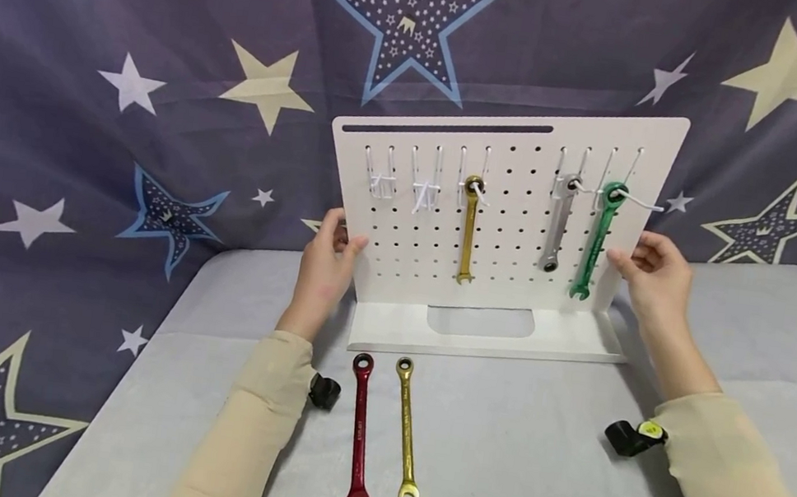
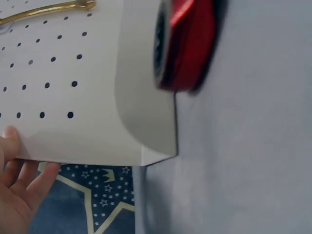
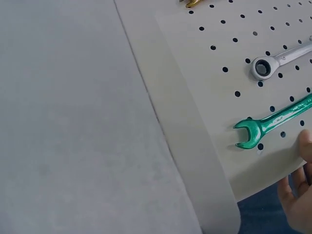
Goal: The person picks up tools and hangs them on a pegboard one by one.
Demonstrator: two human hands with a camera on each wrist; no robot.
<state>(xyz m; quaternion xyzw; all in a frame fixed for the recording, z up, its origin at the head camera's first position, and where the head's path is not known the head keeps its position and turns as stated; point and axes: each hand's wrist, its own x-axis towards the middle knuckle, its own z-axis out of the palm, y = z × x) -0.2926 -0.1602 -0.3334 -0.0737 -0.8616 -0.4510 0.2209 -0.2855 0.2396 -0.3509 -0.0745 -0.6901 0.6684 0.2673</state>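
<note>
A white pegboard (image 1: 425, 272) stands upright on its base, gripped at both side edges. My left hand (image 1: 328, 265) holds its left edge, thumb on the front face and fingers behind. On the opposite edge, my right hand (image 1: 659, 285) pinches the board the same way, near the green wrench (image 1: 597, 240). That wrench hangs from a white hook, beside a silver wrench (image 1: 560, 227) and, further left, a gold wrench (image 1: 469, 232). Two hooks at the left (image 1: 424, 189) carry nothing. On the table before the base lie a red wrench (image 1: 360, 434) and another gold wrench (image 1: 408, 432).
A grey cloth covers the table (image 1: 508, 453). Behind it hangs a dark curtain (image 1: 197, 0) with star prints. The board's base (image 1: 388, 330) has a cut-out in its middle. Black camera mounts sit at both wrists (image 1: 632, 436).
</note>
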